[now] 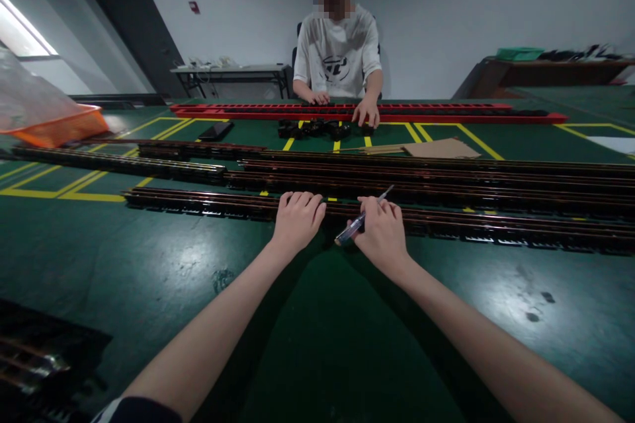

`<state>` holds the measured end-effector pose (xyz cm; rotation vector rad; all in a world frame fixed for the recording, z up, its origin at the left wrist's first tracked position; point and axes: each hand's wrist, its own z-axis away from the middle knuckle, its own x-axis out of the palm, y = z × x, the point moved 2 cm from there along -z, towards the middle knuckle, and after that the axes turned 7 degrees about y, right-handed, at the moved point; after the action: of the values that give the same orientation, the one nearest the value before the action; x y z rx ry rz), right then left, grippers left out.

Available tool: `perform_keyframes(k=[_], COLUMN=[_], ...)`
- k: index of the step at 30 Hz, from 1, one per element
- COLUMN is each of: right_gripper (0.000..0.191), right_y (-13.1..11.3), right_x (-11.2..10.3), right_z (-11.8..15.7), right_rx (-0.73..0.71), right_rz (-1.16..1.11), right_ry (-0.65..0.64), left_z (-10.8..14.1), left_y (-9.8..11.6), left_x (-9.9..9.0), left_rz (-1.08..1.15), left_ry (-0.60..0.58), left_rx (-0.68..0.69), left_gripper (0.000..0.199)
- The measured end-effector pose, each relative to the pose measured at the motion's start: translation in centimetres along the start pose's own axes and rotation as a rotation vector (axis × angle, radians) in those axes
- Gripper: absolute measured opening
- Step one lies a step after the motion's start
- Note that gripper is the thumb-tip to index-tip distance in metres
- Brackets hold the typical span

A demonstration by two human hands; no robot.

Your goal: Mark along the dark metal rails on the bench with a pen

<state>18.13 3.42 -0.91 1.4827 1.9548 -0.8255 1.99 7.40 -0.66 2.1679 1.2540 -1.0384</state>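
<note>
Several long black strips with coppery lengthwise lines lie side by side across the table. The nearest long black strip (198, 201) runs under both hands. My left hand (297, 223) is closed over it, fingers curled across its top, the fingertips partly hidden. Just to the right, my right hand (383, 231) grips a screwdriver (353, 228) with a clear bluish handle. Its handle end points down toward me, and its thin shaft slants up past my fingers. The knuckles of that hand rest by the same strip; whether it also grips the strip, I cannot tell.
Opposite sits a person (337, 56) whose hand (366, 112) touches small black parts (322, 127) beside a long red frame (446, 115). A phone (216, 131), cardboard (443, 148) and an orange basket (64, 127) lie around. More dark strips (40, 357) are at lower left.
</note>
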Motion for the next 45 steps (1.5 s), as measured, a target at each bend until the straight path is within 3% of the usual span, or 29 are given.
perform_keyframes(k=[13, 19, 22, 27, 38, 45], right_gripper=[0.05, 0.028, 0.018, 0.027, 0.038, 0.03], right_y=[0.4, 0.3, 0.2, 0.0, -1.1, -0.5], right_x=[0.0, -0.3, 0.0, 0.3, -0.2, -0.4], right_z=[0.2, 0.3, 0.2, 0.2, 0.1, 0.1], right_rx=[-0.007, -0.18, -0.159, -0.072, -0.072, -0.124], right_rz=[-0.098, -0.173, -0.128, 0.003, 0.028, -0.113], right_ry=[0.076, 0.079, 0.066, 0.036, -0.001, 0.047], left_z=[-0.1, 0.0, 0.0, 0.0, 0.0, 0.0], left_y=[0.0, 0.0, 0.0, 0.1, 0.0, 0.1], left_x=[-0.1, 0.0, 0.0, -0.1, -0.1, -0.1], left_rz=[0.022, 0.008, 0.007, 0.019, -0.008, -0.032], left_ry=[-0.006, -0.015, -0.015, -0.021, 0.005, 0.013], left_rx=[-0.009, -0.007, -0.006, -0.016, -0.056, -0.023], left_gripper=[0.037, 0.037, 0.037, 0.037, 0.038, 0.037])
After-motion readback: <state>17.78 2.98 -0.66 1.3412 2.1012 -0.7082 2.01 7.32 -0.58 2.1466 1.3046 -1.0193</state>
